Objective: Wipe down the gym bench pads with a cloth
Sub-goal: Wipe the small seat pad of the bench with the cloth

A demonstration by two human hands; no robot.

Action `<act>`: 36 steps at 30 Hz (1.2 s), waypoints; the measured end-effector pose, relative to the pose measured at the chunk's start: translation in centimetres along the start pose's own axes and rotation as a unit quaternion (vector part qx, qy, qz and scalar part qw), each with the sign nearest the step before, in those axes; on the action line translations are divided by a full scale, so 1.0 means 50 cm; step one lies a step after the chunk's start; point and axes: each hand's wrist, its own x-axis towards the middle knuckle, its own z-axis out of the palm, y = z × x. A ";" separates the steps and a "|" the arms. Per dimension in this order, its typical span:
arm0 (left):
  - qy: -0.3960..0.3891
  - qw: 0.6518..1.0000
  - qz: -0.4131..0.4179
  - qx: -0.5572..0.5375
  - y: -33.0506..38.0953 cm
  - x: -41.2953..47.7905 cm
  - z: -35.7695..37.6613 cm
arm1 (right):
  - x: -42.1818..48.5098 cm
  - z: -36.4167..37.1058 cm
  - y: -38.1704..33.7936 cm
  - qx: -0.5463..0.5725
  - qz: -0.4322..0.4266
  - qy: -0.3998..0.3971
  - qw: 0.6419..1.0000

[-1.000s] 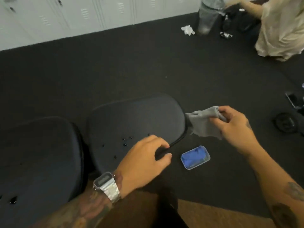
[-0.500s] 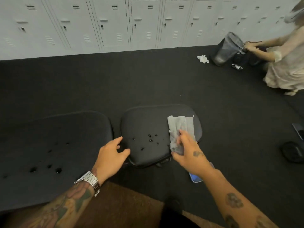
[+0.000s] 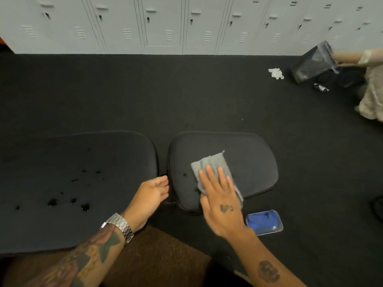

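Note:
Two black bench pads lie side by side below me. The smaller right pad (image 3: 250,162) carries a folded grey cloth (image 3: 213,164). My right hand (image 3: 219,199) lies flat on the cloth with fingers spread, pressing it onto the pad's near half. A couple of dark droplets show on this pad just left of the cloth. My left hand (image 3: 152,193) rests at the right pad's left edge, by the gap between the pads, fingers loosely curled and holding nothing. The larger left pad (image 3: 72,183) has several dark wet spots.
A clear tray with a blue cloth (image 3: 264,222) sits on the dark carpet right of my wrist. White lockers (image 3: 165,23) line the far wall. At far right a person (image 3: 373,90) crouches by a grey bag (image 3: 313,62); a white crumpled tissue (image 3: 276,73) lies nearby.
My right hand brought the grey cloth from beside the pad onto it and now presses it flat, further left. My left hand shifted from the pad's front edge to its left edge.

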 end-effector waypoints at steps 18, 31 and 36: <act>-0.042 0.992 -0.035 -0.111 -0.002 -0.005 -0.014 | 0.265 -0.007 0.014 -0.089 0.045 -0.028 0.995; -0.051 0.995 -0.018 -0.083 -0.020 0.016 -0.025 | -0.036 -0.002 0.102 -0.068 0.036 0.065 0.995; -0.060 0.996 -0.007 -0.068 -0.032 0.017 -0.030 | 0.061 -0.082 0.240 -0.049 0.153 0.078 0.984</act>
